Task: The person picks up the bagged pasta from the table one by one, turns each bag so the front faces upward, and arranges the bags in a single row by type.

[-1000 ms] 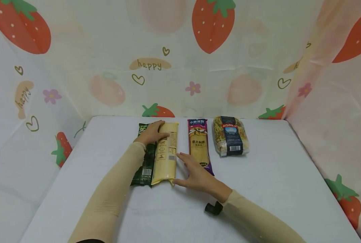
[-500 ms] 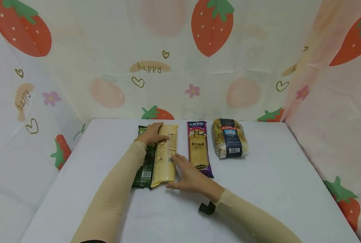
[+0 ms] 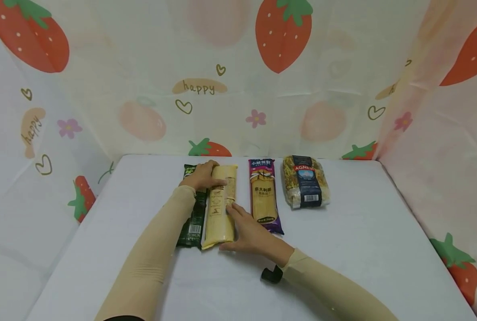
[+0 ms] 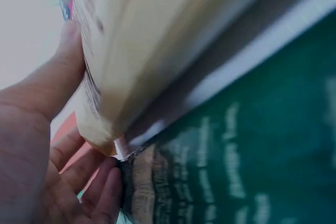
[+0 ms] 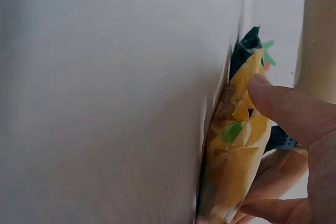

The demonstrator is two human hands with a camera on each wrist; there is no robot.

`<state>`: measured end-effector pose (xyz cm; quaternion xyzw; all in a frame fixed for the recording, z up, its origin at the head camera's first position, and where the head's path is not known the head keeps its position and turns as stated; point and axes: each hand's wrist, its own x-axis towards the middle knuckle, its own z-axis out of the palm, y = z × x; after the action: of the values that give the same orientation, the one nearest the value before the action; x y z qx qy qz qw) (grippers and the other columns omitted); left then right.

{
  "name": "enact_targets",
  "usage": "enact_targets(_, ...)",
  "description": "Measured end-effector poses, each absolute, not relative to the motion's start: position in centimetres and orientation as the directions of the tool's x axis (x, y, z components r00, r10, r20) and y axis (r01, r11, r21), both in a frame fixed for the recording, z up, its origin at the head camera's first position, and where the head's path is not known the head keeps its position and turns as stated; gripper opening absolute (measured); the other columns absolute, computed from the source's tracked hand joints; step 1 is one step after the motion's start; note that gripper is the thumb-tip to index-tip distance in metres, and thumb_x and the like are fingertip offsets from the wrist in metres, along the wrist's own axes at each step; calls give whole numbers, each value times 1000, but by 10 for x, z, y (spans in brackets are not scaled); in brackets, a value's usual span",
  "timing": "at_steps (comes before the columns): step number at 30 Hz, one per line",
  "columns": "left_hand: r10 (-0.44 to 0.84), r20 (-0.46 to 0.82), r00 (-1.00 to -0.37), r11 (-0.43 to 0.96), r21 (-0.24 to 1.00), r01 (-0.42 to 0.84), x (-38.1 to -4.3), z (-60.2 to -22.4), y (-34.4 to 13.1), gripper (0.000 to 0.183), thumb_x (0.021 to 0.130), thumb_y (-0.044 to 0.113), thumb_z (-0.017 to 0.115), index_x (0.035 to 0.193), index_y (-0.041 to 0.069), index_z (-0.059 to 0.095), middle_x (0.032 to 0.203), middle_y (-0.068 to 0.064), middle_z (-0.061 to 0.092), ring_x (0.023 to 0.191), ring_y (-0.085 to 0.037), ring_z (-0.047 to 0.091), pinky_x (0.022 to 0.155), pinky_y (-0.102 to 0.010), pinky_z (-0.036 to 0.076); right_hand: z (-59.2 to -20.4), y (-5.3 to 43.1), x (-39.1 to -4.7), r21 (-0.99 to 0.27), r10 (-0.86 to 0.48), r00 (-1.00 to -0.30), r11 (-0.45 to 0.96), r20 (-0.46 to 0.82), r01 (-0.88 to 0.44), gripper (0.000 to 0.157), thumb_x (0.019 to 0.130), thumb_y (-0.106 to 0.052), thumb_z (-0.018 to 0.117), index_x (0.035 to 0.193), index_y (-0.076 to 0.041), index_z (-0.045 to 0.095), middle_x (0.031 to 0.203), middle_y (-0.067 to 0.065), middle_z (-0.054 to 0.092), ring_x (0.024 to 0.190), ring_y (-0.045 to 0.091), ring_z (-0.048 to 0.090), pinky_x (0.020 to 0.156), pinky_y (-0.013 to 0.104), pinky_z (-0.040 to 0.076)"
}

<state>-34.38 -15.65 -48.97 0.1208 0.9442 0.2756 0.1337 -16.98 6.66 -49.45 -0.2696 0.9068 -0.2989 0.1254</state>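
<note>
A long yellow packet [image 3: 220, 223] lies on the white table beside a dark green packet [image 3: 192, 225]. My left hand [image 3: 201, 176] grips the yellow packet's far end. In the left wrist view its thumb [image 4: 65, 59] lies along the yellow packet's side and its fingers [image 4: 84, 177] reach around the far end. My right hand [image 3: 249, 232] rests against the yellow packet's right side with fingers extended. In the right wrist view its thumb [image 5: 283, 100] touches the crimped near end. The left hand partly hides the green packet's upper part.
To the right lie a purple packet [image 3: 263, 196] with long pasta behind its window and a plump bag of pasta [image 3: 305, 183] with a dark blue label. Strawberry-printed cloth [image 3: 238, 89] stands around the table's back and sides.
The yellow packet has rolled slightly, so other print faces up. My right hand has moved a little left against it. The left hand stays at its far end.
</note>
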Motion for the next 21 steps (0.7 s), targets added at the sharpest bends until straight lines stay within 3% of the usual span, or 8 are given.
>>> enact_targets(5, 276, -193, -941, 834, 534, 135, -345, -493, -154, 87, 93, 55, 82, 158, 11, 44, 148, -16, 57, 145, -40, 38, 116, -58, 43, -494, 65, -168, -600, -552, -831, 689, -73, -406, 124, 81, -55, 93, 172, -7, 23, 176, 23, 17, 160, 42, 29, 124, 56, 38)
enact_targets(11, 299, -190, -935, 851, 497, 171, -350, -498, -153, 91, 93, 55, 81, 160, 5, 43, 155, -20, 52, 146, -43, 37, 121, -58, 37, -499, 60, -167, -533, -537, -840, 735, -79, -419, 129, 79, -58, 94, 171, -5, 21, 176, 28, 15, 156, 45, 34, 119, 56, 44)
enact_targets(21, 325, -189, -927, 825, 535, 180, -348, -503, -156, 93, 94, 55, 80, 160, 2, 41, 154, -24, 50, 143, -45, 41, 116, -61, 42, -497, 58, -168, -528, -529, -844, 743, -86, -411, 121, 80, -47, 96, 170, -4, 28, 174, 27, 21, 156, 43, 37, 122, 51, 41)
